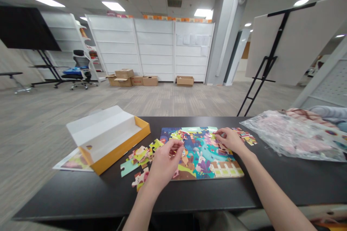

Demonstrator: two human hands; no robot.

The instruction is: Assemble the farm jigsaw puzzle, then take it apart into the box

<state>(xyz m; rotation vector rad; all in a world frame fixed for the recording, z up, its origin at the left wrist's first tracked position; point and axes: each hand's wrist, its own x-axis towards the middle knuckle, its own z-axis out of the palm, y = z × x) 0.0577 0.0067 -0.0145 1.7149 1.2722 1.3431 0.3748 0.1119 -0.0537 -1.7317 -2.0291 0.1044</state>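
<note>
A colourful jigsaw puzzle point(200, 158) lies flat on the black table, largely assembled, with a rabbit and a fence along its lower part. Over its left side is my left hand point(169, 155), fingertips pinched together; anything between them is too small to make out. My right hand point(227, 139) rests at the puzzle's upper right, its fingers curled together at the surface, and what they hold is hidden. Loose puzzle pieces point(139, 157) are heaped left of the puzzle, beside my left hand. More pieces point(248, 138) lie just beyond my right wrist.
An open yellow box point(121, 151) with a white inside stands at the table's left, partly over a printed sheet point(72, 162). Clear plastic bags point(295, 135) cover the right side of the black table point(211, 198). Beyond it stands a board on a black easel point(267, 65).
</note>
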